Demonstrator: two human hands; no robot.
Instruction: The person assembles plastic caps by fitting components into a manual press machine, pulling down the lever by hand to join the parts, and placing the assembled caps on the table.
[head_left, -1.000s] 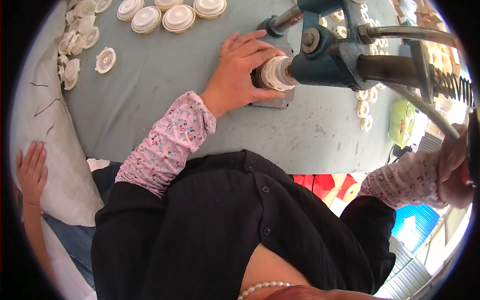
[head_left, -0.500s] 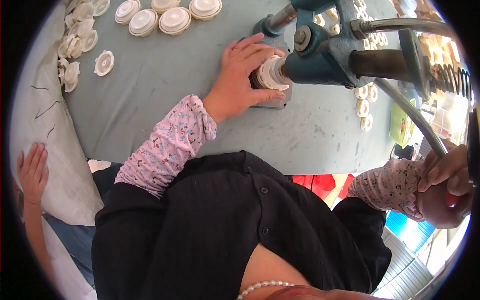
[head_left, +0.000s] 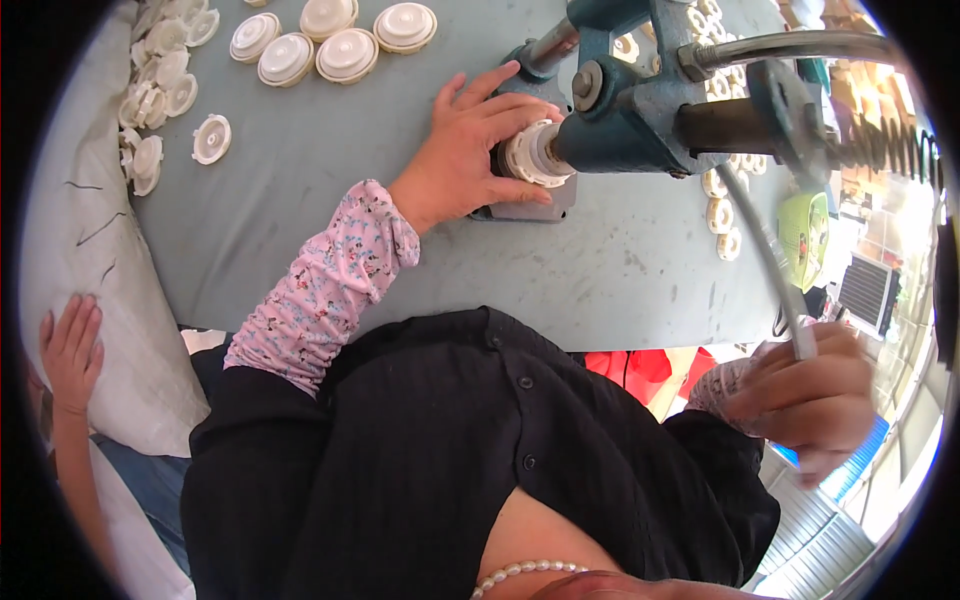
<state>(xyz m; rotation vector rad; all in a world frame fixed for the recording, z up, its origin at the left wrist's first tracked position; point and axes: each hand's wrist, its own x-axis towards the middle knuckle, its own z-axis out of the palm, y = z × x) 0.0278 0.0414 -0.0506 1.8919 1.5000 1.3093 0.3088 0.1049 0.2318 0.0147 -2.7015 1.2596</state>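
Note:
A teal hand press (head_left: 630, 130) stands on the table, its ram against a white toothed plastic ring (head_left: 528, 155) over the base plate (head_left: 535, 212). My left hand (head_left: 455, 155) grips this ring from the left, thumb on the near side and fingers on the far side. The fingers partly hide the ring. Out to the right, my right hand (head_left: 810, 395) is wrapped round the end of the press's metal lever (head_left: 765, 250); the hand is slightly blurred.
Several white round caps (head_left: 347, 55) lie at the far left-centre. Flanged white discs (head_left: 165, 70) are heaped along the left edge; one disc (head_left: 212, 139) lies apart. White rings (head_left: 719, 215) sit behind the press. Another person's hand (head_left: 72, 350) rests on a pale sack (head_left: 120, 290). A green container (head_left: 803, 240) stands right.
My right hand has swung the lever left, closer to my body. My left hand stays round the ring under the ram.

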